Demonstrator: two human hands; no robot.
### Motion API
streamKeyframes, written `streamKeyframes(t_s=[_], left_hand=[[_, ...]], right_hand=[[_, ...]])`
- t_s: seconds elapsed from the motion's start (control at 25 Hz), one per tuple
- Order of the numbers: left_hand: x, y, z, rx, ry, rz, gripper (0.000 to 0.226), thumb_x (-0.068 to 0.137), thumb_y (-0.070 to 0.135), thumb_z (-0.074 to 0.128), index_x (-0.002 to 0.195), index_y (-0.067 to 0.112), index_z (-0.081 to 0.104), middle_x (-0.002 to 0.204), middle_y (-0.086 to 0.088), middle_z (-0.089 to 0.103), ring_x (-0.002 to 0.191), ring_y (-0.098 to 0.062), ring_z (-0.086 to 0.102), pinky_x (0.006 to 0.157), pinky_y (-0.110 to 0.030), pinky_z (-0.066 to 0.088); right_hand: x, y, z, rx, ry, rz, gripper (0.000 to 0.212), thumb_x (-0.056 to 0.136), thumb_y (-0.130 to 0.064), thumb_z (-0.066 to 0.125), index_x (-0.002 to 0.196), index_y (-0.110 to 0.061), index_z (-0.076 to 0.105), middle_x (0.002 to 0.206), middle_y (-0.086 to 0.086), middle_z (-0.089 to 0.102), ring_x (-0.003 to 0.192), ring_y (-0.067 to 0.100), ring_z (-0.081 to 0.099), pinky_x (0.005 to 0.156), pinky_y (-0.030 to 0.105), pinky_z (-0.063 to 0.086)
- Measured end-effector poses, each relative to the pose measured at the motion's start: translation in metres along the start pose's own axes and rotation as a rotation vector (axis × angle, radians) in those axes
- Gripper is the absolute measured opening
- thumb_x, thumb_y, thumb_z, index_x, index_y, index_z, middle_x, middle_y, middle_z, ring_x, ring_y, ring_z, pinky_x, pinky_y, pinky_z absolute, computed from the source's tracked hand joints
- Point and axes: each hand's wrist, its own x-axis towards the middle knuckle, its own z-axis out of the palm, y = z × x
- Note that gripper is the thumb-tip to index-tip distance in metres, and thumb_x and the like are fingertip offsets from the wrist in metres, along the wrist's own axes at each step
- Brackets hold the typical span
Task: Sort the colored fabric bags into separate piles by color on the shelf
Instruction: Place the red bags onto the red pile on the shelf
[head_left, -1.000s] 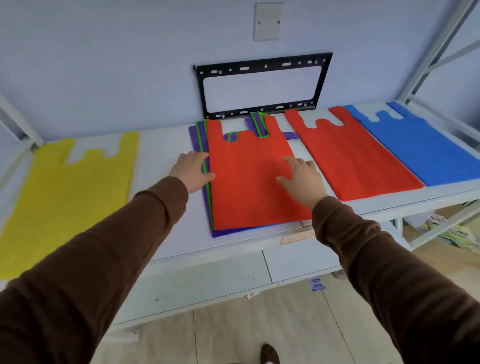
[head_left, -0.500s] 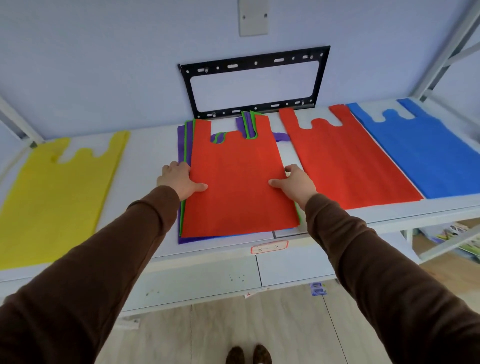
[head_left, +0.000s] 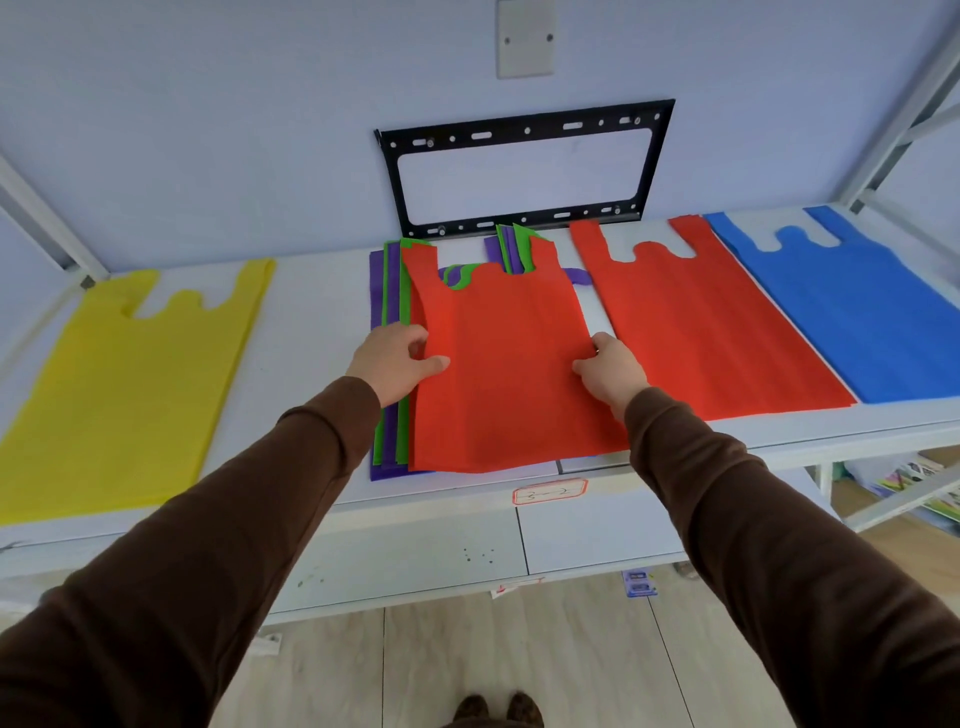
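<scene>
A second ago both hands lay flat on the top red bag (head_left: 498, 374) of the mixed stack; half a second ago they had slid out to its side edges, and now each one pinches an edge. The left hand (head_left: 397, 361) has its thumb over the bag's left margin with the fingers tucked under, and the right hand (head_left: 610, 366) nips the right margin the same way, so both are closed on the fabric rather than spread. The bag seems to have parted a little from the green (head_left: 382, 436) and purple (head_left: 383, 470) bags beneath, whose edges show along its left side and near the front edge of the shelf (head_left: 311, 322); how far it is lifted cannot be told. It sits in the middle of the shelf, just beside the red pile (head_left: 701, 322) that lies toward the right end, with the blue pile (head_left: 852, 306) beyond that and the yellow pile (head_left: 124, 384) well apart at the left end. The shift from pressing to gripping suggests the bag is about to be carried rightward onto the matching red pile, leaving green next on the stack.
</scene>
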Motion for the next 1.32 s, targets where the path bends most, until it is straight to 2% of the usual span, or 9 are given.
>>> streamKeyframes(t_s=[0.08,0.2,0.36,0.48,0.64,0.8,1.0,1.2,1.32], left_hand=[[0.0,-0.001,0.003,-0.005,-0.081,0.007,0.049,0.085,0.051,0.065,0.123,0.021,0.062,0.115,-0.005,0.059,0.109,-0.025,0.054,0.098,-0.045,0.045],[0.001,-0.005,0.004,0.017,-0.073,-0.081,0.069,0.082,0.046,0.071,0.14,0.017,0.049,0.131,-0.01,0.052,0.121,-0.029,0.048,0.107,-0.046,0.04],[0.011,0.002,0.003,-0.235,-0.074,-0.161,0.081,0.077,0.025,0.08,0.146,0.014,0.037,0.137,-0.011,0.053,0.119,-0.027,0.056,0.104,-0.042,0.045],[0.019,0.01,0.002,-0.398,-0.024,-0.234,0.093,0.076,0.016,0.081,0.15,0.015,0.025,0.131,-0.015,0.058,0.111,-0.029,0.061,0.1,-0.043,0.048],[0.016,0.009,0.004,-0.187,0.031,-0.172,0.09,0.079,0.016,0.077,0.153,0.019,0.024,0.135,-0.01,0.058,0.116,-0.027,0.059,0.091,-0.031,0.045],[0.008,0.011,0.007,0.037,0.093,-0.039,0.089,0.086,0.02,0.07,0.156,0.027,0.016,0.142,-0.006,0.055,0.122,-0.027,0.056,0.101,-0.039,0.046],[0.004,0.016,0.004,0.202,0.159,0.035,0.086,0.092,0.023,0.062,0.157,0.029,0.005,0.126,-0.009,0.064,0.107,-0.03,0.063,0.091,-0.043,0.052],[0.003,0.012,0.002,0.328,0.19,0.1,0.086,0.091,0.025,0.061,0.157,0.027,0.006,0.136,-0.011,0.058,0.123,-0.03,0.055,0.101,-0.044,0.046],[0.0,0.008,0.003,0.423,0.25,0.115,0.085,0.091,0.025,0.062,0.157,0.027,0.008,0.142,-0.014,0.053,0.135,-0.029,0.045,0.113,-0.041,0.034]], right_hand=[[0.0,0.0,-0.001,-0.023,0.015,0.0,0.03,0.087,-0.012,0.054,0.117,-0.012,0.056,0.114,0.016,0.065,0.107,0.038,0.061,0.092,0.037,0.047],[0.0,0.001,-0.004,-0.01,0.03,-0.003,0.041,0.087,-0.012,0.053,0.129,-0.016,0.054,0.12,0.013,0.065,0.11,0.036,0.06,0.095,0.036,0.046],[-0.003,0.0,-0.006,-0.005,0.043,0.006,0.047,0.087,-0.014,0.054,0.134,-0.017,0.051,0.122,0.012,0.064,0.112,0.035,0.06,0.095,0.034,0.044],[-0.005,0.002,-0.008,0.016,0.049,0.015,0.045,0.087,-0.015,0.056,0.132,-0.017,0.053,0.118,0.012,0.065,0.11,0.035,0.061,0.092,0.033,0.045],[-0.005,0.005,-0.011,0.047,0.037,-0.001,0.039,0.087,-0.016,0.058,0.126,-0.017,0.055,0.113,0.009,0.065,0.105,0.033,0.061,0.088,0.033,0.046],[-0.004,0.004,-0.011,0.033,0.025,-0.032,0.031,0.087,-0.017,0.061,0.118,-0.013,0.059,0.109,0.011,0.066,0.102,0.033,0.062,0.09,0.037,0.049],[-0.005,0.001,-0.007,0.013,0.052,-0.058,0.029,0.087,-0.019,0.062,0.115,-0.012,0.06,0.105,0.011,0.067,0.099,0.032,0.062,0.078,0.029,0.041],[-0.004,0.003,-0.003,0.023,0.059,-0.045,0.03,0.087,-0.021,0.062,0.116,-0.014,0.061,0.106,0.01,0.067,0.101,0.031,0.062,0.076,0.025,0.036],[-0.003,0.003,-0.003,0.033,0.057,-0.044,0.032,0.087,-0.022,0.062,0.118,-0.015,0.061,0.108,0.009,0.067,0.102,0.03,0.062,0.077,0.025,0.036]])
